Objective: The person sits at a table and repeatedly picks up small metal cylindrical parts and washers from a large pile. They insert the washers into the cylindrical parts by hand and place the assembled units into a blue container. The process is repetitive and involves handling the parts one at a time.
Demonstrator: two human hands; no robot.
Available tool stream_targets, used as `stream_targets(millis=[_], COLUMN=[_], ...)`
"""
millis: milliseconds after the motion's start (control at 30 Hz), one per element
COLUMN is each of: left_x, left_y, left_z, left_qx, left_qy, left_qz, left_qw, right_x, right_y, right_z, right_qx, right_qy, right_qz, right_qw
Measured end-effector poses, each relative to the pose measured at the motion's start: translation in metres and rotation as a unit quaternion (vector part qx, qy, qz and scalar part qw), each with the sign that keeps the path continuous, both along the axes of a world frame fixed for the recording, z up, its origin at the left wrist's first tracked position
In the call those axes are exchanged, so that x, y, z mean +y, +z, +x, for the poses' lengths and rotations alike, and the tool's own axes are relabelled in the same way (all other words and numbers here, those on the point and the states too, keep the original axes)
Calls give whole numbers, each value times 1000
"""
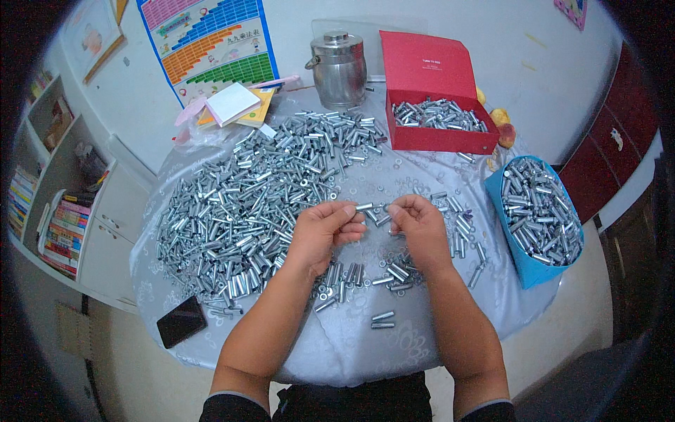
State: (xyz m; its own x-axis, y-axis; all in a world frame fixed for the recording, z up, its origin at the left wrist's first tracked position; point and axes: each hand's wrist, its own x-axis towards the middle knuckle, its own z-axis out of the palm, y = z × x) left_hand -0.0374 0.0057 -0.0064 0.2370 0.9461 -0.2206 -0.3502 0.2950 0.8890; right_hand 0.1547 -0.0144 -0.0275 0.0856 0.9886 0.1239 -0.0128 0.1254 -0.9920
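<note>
metal tube [364, 207] pinched by the left hand [322, 235]; right hand [425, 232] curled opposite, its hold unclear; forearms [264, 334] angled inward.

Beyond where I grip rises a pale wall [464, 17], with a colourful chart [211, 56] up to the left. Far left stands a white bookcase [126, 190] with cupboard doors below; far right, dark red drawers [605, 144]. Beneath me spreads a rounded table [344, 348] under a silvery patterned cloth, and light floor [598, 295] shows past its edges.
</note>
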Motion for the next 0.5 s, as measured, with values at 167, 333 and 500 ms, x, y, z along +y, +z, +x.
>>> stream_targets(millis=[167,333,500], left_x=[-1,-1,-1], left_y=[-3,-3,-3], left_z=[-1,-1,-1], left_qx=[-38,-49,-46], left_qy=[-25,-24,-47], left_qz=[-18,-24,-15], left_qw=[999,998,998], right_x=[1,-1,0], right_y=[2,2,1], right_z=[-2,-1,-3], right_qx=[128,161,187], right_qy=[24,62,67], right_qz=[-12,-21,-27], right_qw=[991,985,980])
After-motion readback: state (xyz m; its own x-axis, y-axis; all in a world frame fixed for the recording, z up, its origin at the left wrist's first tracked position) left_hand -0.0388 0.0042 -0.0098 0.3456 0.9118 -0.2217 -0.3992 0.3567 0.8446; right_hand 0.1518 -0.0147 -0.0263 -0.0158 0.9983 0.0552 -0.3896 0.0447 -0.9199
